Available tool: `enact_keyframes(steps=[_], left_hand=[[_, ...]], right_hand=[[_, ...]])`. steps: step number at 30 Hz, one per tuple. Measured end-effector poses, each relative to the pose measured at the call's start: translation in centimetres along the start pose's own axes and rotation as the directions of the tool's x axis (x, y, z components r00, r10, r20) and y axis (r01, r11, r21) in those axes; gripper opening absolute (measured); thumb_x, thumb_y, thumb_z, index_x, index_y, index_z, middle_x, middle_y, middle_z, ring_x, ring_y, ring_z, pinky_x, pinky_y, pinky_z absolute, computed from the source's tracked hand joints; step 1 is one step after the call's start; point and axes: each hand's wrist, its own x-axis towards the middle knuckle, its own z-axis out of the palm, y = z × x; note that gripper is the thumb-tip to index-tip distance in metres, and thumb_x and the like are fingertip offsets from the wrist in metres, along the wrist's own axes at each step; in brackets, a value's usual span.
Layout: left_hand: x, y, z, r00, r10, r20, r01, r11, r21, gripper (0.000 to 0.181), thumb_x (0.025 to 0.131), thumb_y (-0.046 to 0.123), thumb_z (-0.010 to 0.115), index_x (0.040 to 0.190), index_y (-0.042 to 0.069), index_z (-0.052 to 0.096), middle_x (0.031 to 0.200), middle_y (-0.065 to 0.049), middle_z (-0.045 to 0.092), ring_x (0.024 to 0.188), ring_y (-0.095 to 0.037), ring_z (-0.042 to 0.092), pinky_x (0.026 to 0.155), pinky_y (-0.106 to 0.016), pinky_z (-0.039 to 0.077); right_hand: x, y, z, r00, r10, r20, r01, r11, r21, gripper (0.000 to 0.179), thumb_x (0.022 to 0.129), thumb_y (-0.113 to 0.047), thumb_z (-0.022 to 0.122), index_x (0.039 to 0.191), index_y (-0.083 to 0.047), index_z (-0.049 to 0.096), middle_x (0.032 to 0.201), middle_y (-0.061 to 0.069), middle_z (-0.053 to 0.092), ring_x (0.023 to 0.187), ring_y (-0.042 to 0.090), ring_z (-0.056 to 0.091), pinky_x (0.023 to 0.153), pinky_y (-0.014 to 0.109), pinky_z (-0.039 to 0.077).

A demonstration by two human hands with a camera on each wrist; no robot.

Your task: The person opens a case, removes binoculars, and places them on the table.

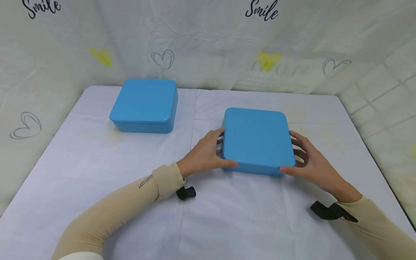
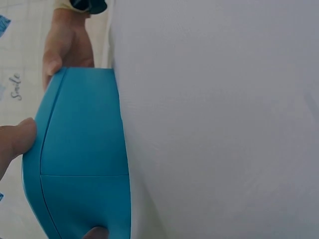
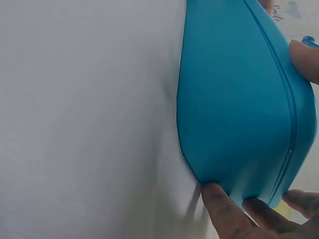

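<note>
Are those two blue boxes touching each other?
Apart. The head view plainly shows a stretch of white cloth between the left box and the right box.

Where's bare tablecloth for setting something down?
Bare: white tablecloth between left blue box and left sleeve; also between both boxes, beyond the left hand. Crowded: around the right blue box, held by that hand and the right hand.

Right hand (image 3: 269,219) has a blue box (image 3: 232,99) by its right end, thumb (image 3: 306,62) on the near lid edge, fingertips (image 3: 214,191) against the side, white cloth (image 3: 84,119) spread out nearer.
</note>
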Motion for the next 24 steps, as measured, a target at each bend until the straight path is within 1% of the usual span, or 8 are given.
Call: enact_keyframes(steps=[3, 5, 8, 10, 13, 16, 18, 24], left_hand=[[-0.1, -0.1, 0.1, 1.0, 0.0, 0.005, 0.0, 1.0, -0.014, 0.115, 0.081, 0.034, 0.09, 0.166, 0.013, 0.015, 0.169, -0.007, 0.028, 0.151, -0.026, 0.045, 0.112, -0.037, 0.052], [-0.3, -0.1, 0.1, 1.0, -0.001, 0.004, 0.001, 1.0, -0.031, 0.114, 0.081, 0.033, 0.09, 0.166, 0.013, 0.017, 0.169, -0.007, 0.028, 0.151, -0.026, 0.046, 0.112, -0.037, 0.052], [-0.4, -0.1, 0.2, 1.0, -0.002, -0.001, 0.002, 0.999, -0.054, 0.112, 0.081, 0.032, 0.09, 0.165, 0.012, 0.019, 0.168, -0.006, 0.03, 0.151, -0.025, 0.046, 0.111, -0.037, 0.053], [-0.6, -0.1, 0.4, 1.0, -0.003, 0.0, 0.003, 0.998, -0.062, 0.111, 0.081, 0.031, 0.09, 0.165, 0.012, 0.019, 0.168, -0.006, 0.03, 0.151, -0.026, 0.046, 0.111, -0.037, 0.053], [-0.9, -0.2, 0.6, 1.0, 0.0, 0.003, 0.0, 0.998, -0.06, 0.111, 0.081, 0.03, 0.089, 0.165, 0.012, 0.019, 0.168, -0.006, 0.03, 0.151, -0.025, 0.045, 0.111, -0.037, 0.053], [-1.2, -0.2, 0.8, 1.0, 0.008, 0.003, -0.008, 0.998, -0.059, 0.111, 0.082, 0.03, 0.089, 0.165, 0.012, 0.019, 0.168, -0.006, 0.03, 0.151, -0.025, 0.045, 0.11, -0.037, 0.053], [-1.4, -0.2, 0.8, 1.0, 0.011, 0.003, -0.011, 0.998, -0.056, 0.11, 0.082, 0.03, 0.089, 0.165, 0.012, 0.019, 0.168, -0.006, 0.03, 0.151, -0.025, 0.044, 0.111, -0.037, 0.053], [-2.0, -0.1, 1.1, 1.0, 0.009, 0.01, -0.009, 0.999, -0.053, 0.111, 0.082, 0.031, 0.089, 0.165, 0.012, 0.018, 0.168, -0.006, 0.029, 0.151, -0.025, 0.044, 0.111, -0.037, 0.053]], right_hand=[[-0.3, 0.1, 0.1, 1.0, -0.008, 0.003, 0.008, 1.0, 0.0, 0.109, 0.089, -0.012, 0.081, 0.165, -0.038, 0.007, 0.169, 0.02, 0.02, 0.146, 0.046, 0.037, 0.093, 0.003, 0.047], [-0.5, 0.1, 0.2, 1.0, -0.012, 0.002, 0.012, 1.0, -0.005, 0.109, 0.089, -0.013, 0.081, 0.165, -0.038, 0.007, 0.169, 0.02, 0.021, 0.145, 0.045, 0.037, 0.093, 0.003, 0.047], [-0.8, 0.1, 0.3, 1.0, -0.018, -0.002, 0.018, 1.0, -0.016, 0.109, 0.089, -0.012, 0.081, 0.165, -0.038, 0.008, 0.169, 0.02, 0.022, 0.144, 0.035, 0.041, 0.093, 0.003, 0.047], [-1.1, 0.1, 0.3, 1.0, -0.019, -0.002, 0.019, 1.0, -0.016, 0.109, 0.089, -0.012, 0.082, 0.165, -0.037, 0.008, 0.168, 0.02, 0.022, 0.141, 0.021, 0.044, 0.093, 0.003, 0.047], [-1.5, -0.1, 0.4, 1.0, -0.021, 0.001, 0.021, 1.0, -0.007, 0.109, 0.089, -0.012, 0.081, 0.166, -0.037, 0.008, 0.168, 0.02, 0.022, 0.137, 0.002, 0.043, 0.093, 0.003, 0.047], [-1.8, -0.2, 0.5, 1.0, -0.029, 0.004, 0.029, 1.0, 0.004, 0.109, 0.089, -0.01, 0.081, 0.166, -0.036, 0.009, 0.168, 0.02, 0.022, 0.132, -0.009, 0.04, 0.094, 0.004, 0.048], [-2.0, -0.2, 0.6, 0.999, -0.034, 0.004, 0.034, 0.999, 0.007, 0.109, 0.089, -0.009, 0.081, 0.166, -0.036, 0.009, 0.168, 0.019, 0.022, 0.131, -0.011, 0.04, 0.094, 0.004, 0.048], [-2.5, -0.2, 0.8, 1.0, -0.03, 0.001, 0.03, 1.0, -0.002, 0.11, 0.088, -0.01, 0.082, 0.165, -0.037, 0.009, 0.168, 0.019, 0.023, 0.136, 0.001, 0.042, 0.094, 0.003, 0.047]])
